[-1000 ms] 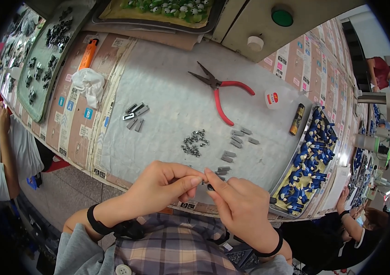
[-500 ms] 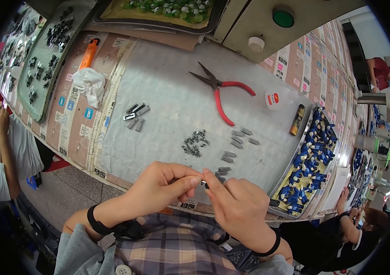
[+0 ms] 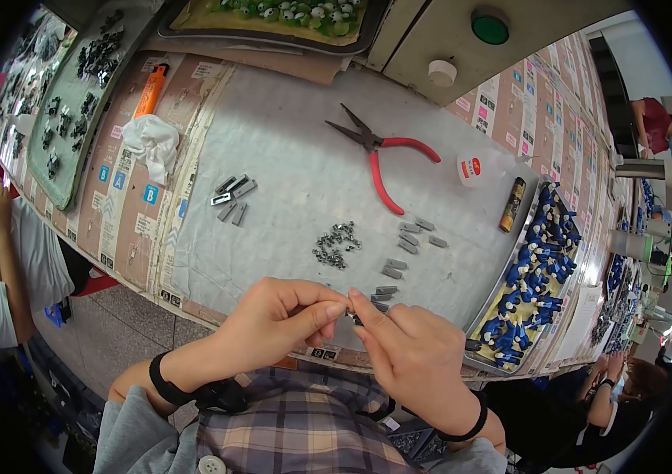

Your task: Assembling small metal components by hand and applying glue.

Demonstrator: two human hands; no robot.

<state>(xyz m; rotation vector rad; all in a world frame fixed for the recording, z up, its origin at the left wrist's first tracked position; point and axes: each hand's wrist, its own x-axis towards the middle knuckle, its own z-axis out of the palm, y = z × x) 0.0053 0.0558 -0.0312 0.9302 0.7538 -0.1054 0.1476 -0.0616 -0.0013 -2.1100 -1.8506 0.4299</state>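
Note:
My left hand (image 3: pixel 285 316) and my right hand (image 3: pixel 415 347) meet at their fingertips over the near edge of the work sheet. Between them is a tiny silver and dark part (image 3: pixel 351 317), pinched by both and mostly covered by the fingers. A dark rounded end (image 3: pixel 472 345) shows beside my right hand; whether the hand holds it I cannot tell. Just beyond my fingers lie a pile of small shiny metal pieces (image 3: pixel 337 245) and several grey rectangular pieces (image 3: pixel 409 238). More grey pieces (image 3: pixel 233 189) lie farther left. Red-handled pliers (image 3: pixel 371 142) rest with jaws apart behind the pile.
A tray of blue figures (image 3: pixel 530 276) stands at the right, with a dark cylinder (image 3: pixel 512 205) and a small white container (image 3: pixel 470 168) near it. To the left are a crumpled white cloth (image 3: pixel 152 146), an orange-handled tool (image 3: pixel 150 91) and a green tray (image 3: pixel 55 170). Other people sit at both sides.
My hands stay together, with only a slight shift of the right fingers around the tiny part. At the right, a co-worker's hand has drawn back from the white paper.

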